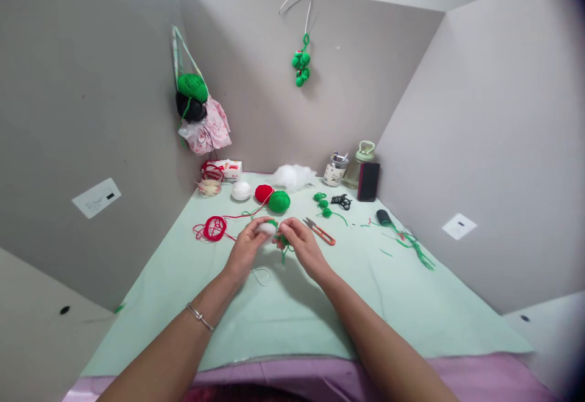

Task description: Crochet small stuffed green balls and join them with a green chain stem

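Note:
My left hand (247,242) is closed round a small white-and-green yarn piece (265,229), whose white part looks like fluffy stuffing or white yarn. Against its right side, my right hand (299,240) has thumb and fingers pinched together at green yarn (284,242). A loose green end hangs below the fingers. Whether a hook or needle is in the right hand is too small to tell. Just right of this hand lie orange-handled thread snips (322,232). Left of my left hand is a loose red yarn coil (214,228), its strand running back toward the red ball.
Behind the hands sit white (241,191), red (264,193) and green yarn balls (279,201) and a heap of white stuffing (293,176). To the right are small green pieces (325,212), a black claw clip (341,201), a phone (368,182), a bottle (354,173) and green scraps (424,256).

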Demonstrator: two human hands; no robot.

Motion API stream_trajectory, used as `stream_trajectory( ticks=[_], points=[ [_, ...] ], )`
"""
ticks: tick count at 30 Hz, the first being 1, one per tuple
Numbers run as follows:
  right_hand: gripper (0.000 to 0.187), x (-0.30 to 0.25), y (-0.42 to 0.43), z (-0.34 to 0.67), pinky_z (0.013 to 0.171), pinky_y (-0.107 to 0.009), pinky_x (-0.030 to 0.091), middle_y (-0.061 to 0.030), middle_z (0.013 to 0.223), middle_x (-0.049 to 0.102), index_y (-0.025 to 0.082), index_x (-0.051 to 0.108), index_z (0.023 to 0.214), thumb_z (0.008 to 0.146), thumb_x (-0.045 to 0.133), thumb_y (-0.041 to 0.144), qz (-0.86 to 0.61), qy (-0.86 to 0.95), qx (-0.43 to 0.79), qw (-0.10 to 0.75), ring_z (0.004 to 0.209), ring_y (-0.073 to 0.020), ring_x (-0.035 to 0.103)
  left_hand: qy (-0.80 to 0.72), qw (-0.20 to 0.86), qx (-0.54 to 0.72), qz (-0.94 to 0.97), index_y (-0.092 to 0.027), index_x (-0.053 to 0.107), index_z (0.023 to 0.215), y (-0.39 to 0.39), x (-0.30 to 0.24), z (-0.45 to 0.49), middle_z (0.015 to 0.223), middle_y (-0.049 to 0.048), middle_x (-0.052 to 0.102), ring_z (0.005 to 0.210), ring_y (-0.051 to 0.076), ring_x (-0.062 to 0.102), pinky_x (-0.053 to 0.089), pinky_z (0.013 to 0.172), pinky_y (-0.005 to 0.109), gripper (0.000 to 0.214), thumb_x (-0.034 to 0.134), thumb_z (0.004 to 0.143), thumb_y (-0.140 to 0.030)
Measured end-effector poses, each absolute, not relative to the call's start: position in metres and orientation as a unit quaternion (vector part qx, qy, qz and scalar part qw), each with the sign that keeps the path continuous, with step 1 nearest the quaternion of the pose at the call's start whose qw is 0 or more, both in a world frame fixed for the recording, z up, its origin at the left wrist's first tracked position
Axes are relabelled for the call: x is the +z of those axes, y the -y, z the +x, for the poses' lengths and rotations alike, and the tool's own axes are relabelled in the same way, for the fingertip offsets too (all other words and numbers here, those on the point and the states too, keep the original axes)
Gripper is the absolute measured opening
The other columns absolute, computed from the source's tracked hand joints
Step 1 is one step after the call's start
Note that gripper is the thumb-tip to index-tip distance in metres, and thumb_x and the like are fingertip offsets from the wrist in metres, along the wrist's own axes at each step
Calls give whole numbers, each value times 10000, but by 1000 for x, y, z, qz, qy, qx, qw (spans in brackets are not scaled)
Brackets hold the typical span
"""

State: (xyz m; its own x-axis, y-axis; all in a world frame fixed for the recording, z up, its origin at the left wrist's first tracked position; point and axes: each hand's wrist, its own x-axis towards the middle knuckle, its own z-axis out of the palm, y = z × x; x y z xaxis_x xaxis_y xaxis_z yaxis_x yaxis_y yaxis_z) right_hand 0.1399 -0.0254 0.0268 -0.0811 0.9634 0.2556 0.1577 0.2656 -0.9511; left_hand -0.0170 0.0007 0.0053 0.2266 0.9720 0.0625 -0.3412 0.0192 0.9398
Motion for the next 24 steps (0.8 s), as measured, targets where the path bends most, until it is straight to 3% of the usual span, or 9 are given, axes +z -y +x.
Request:
stream_trajectory(
  ticks=[4,8,11,15,20,24],
  points=[
    [321,25,23,139,625,-278,478,12,672,650,226,538,789,837,692,504,-463,597,431,493,612,-142,583,-351,611,515,488,-205,716,1120,-1,2,-16,901,22,724,772,161,641,491,742,262,401,813,776,-386],
    [270,17,19,138,595,-269,438,30,630,622,226,534,768,812,688,443,-480,583,425,499,578,-133,558,-365,612,499,493,-196,705,1115,0,3,-15,870,18,720,681,156,623,493,672,275,410,809,746,-342],
    [196,12,17,139,587,-271,417,34,615,620,228,531,758,797,658,371,-496,578,405,506,567,-137,553,-361,621,488,496,-195,709,1165,4,8,-16,957,38,750,819,184,673,509,791,291,441,785,738,-270],
    [131,11,19,139,630,-277,392,36,620,623,222,543,731,777,651,281,-513,585,366,510,599,-136,535,-353,643,471,490,-177,746,1186,5,11,-17,1038,78,767,965,227,680,492,865,312,426,743,813,-383],
    [189,15,23,135,659,-276,400,36,658,625,223,545,747,769,710,310,-506,589,388,497,656,-139,546,-370,643,487,461,-165,759,1130,-2,-1,-16,930,50,761,833,167,646,463,763,258,399,774,794,-379],
    [238,21,25,138,647,-286,468,2,711,698,224,541,853,846,657,431,-477,570,467,478,651,-151,618,-361,657,483,453,-164,719,1164,0,0,-17,788,21,726,714,157,653,481,711,267,438,786,778,-360]
  ],
)
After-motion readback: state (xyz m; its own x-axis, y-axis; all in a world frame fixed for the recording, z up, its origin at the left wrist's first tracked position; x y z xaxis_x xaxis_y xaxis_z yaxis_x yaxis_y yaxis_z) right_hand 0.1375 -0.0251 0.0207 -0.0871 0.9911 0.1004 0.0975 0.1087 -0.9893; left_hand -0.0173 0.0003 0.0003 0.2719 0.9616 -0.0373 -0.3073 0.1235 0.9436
